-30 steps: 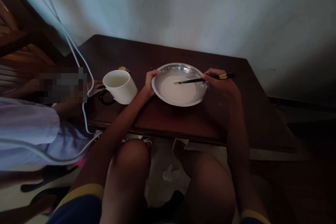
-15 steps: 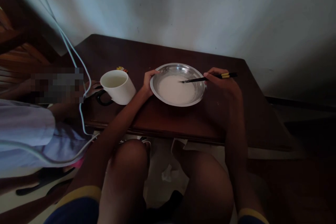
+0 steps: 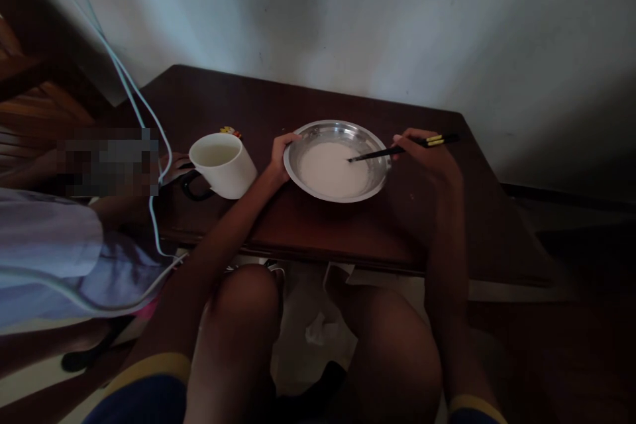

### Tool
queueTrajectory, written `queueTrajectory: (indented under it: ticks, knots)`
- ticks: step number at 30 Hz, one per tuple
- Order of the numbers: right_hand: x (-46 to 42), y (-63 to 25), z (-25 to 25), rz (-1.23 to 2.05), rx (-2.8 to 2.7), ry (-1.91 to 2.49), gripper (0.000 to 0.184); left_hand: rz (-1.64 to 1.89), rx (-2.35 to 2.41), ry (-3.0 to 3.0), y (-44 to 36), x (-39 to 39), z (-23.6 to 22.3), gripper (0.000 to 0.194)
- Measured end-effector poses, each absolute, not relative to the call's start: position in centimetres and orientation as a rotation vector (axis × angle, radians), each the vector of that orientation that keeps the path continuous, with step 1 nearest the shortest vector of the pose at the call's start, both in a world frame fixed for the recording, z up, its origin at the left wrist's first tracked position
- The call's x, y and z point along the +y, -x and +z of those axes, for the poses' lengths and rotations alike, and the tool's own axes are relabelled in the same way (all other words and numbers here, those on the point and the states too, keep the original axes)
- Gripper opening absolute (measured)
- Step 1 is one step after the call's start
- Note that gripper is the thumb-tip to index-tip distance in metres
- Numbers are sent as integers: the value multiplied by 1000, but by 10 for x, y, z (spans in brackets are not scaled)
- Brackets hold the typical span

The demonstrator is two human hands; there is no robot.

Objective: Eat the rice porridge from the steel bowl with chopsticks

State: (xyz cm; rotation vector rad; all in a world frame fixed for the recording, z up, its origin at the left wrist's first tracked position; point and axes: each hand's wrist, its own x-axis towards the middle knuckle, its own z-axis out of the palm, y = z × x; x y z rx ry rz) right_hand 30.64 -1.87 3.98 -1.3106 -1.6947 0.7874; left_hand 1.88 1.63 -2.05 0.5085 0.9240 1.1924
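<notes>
A shiny steel bowl (image 3: 338, 197) stands on the dark wooden table, with a pale, milky mixture (image 3: 332, 169) in its bottom. My left hand (image 3: 282, 156) grips the bowl's left rim, thumb over the edge. Over the bowl's right side, my right hand (image 3: 422, 152) is closed around black chopsticks (image 3: 375, 154) with gold bands near their upper ends. Their tips dip into the mixture near its middle. To the left of my left hand stands a white mug (image 3: 229, 169) with a black handle, its inside pale.
A small yellow and red trinket (image 3: 230, 132) lies behind the mug. White cables (image 3: 134, 89) hang at the left, beside another person's arm and light clothing (image 3: 50, 225). A pale wall (image 3: 348, 26) rises behind the table (image 3: 223, 89). Crumpled white paper (image 3: 318, 329) lies on the floor.
My right hand has shifted slightly to the right, and the chopstick tips have moved right and a little nearer to me within the mixture. The left hand and bowl stay in place.
</notes>
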Motion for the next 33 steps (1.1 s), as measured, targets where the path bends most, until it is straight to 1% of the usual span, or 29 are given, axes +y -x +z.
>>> queueTrajectory:
  ticks: [3, 6, 9, 12, 15, 19, 22, 26, 29, 31, 33]
  knots:
    - [-26, -310, 47, 894, -1772, 1269, 33, 1178, 933, -507, -19, 16, -19, 19]
    - [-28, -291, 46, 940, -1952, 1166, 38, 1199, 947, -508, -20, 16, -19, 18]
    - [-22, -279, 37, 866, -1939, 1147, 39, 1208, 958, -513, -19, 18, -22, 13]
    - [-15, -293, 33, 750, -1776, 1258, 35, 1207, 964, -499, -18, 19, -24, 13]
    - [-17, -308, 37, 779, -1677, 1307, 37, 1196, 950, -481, -18, 18, -23, 16]
    - [-22, -293, 38, 894, -1846, 1165, 35, 1187, 939, -482, -20, 16, -19, 18]
    - [-19, -280, 32, 840, -1900, 1122, 31, 1208, 937, -500, -20, 18, -21, 18]
    - [-16, -295, 33, 706, -1753, 1280, 31, 1205, 914, -517, -18, 20, -25, 18]
    - [-21, -302, 40, 824, -1738, 1255, 34, 1174, 921, -494, -18, 18, -23, 20]
    - [-26, -295, 42, 908, -1807, 1199, 33, 1174, 918, -490, -18, 17, -21, 20]
    - [-26, -283, 40, 922, -1856, 1166, 31, 1185, 920, -489, -19, 16, -20, 18]
